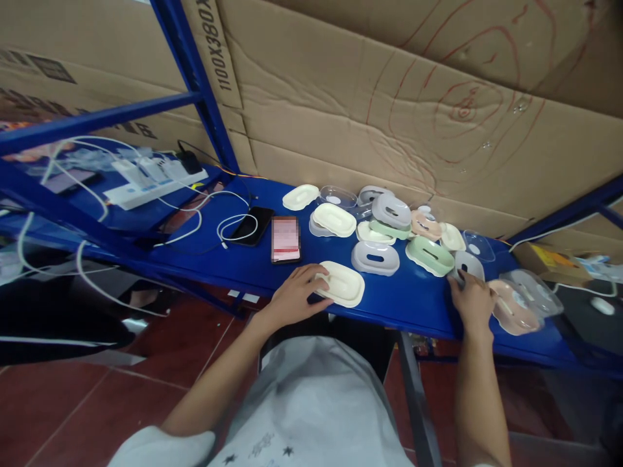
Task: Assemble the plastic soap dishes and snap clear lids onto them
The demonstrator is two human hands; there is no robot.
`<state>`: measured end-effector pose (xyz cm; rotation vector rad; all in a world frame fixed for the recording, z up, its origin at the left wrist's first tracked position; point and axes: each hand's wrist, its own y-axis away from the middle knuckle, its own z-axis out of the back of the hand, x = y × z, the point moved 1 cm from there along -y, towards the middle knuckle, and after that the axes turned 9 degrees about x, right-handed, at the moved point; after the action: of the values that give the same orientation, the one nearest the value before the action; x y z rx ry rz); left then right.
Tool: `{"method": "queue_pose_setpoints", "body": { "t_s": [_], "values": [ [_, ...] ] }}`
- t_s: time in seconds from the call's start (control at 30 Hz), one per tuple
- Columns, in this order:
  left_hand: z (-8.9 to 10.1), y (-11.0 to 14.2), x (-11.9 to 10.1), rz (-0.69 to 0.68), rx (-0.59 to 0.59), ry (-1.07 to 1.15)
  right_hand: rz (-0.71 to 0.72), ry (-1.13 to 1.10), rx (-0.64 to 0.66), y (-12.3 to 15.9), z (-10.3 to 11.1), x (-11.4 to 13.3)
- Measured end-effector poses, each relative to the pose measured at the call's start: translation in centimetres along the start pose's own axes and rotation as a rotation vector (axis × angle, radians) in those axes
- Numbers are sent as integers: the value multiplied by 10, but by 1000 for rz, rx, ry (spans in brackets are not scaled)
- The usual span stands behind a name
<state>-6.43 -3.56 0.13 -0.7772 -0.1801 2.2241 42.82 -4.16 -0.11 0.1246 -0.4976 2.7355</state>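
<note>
My left hand [299, 292] grips the left end of a cream oval plastic tray [344, 285] at the front edge of the blue table. Its thumb lies along the near rim and the fingers reach over the top. Further right, my right hand [471, 299] has its fingers closed on a lavender-grey plastic piece [470, 264], which it partly hides. Close to that hand are a green slotted piece [429, 255] and a peach piece [514, 308]. A lavender piece with an oval slot [375, 258] lies between my hands.
Behind, several more cream, lavender, peach and clear plastic parts [392, 212] lie heaped against the cardboard [311, 143]. A lit phone [286, 240] and a dark phone [253, 227] lie left, near white cables and a power strip [156, 188]. Blue posts [195, 71] frame the table.
</note>
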Motion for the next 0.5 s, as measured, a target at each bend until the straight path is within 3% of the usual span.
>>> {"method": "queue_pose_setpoints", "body": {
  "t_s": [0.17, 0.27, 0.33, 0.5],
  "values": [
    [2, 0, -1, -29, 1, 50, -12, -301, -246, 3, 4, 12],
    [2, 2, 1, 5, 19, 92, 163, -428, -348, 28, 12, 49],
    [1, 4, 2, 54, 28, 108, 388, -498, -262, 52, 17, 84],
    [1, 5, 2, 74, -48, 84, 899, -577, 131, 100, 27, 165]
  ]
}}
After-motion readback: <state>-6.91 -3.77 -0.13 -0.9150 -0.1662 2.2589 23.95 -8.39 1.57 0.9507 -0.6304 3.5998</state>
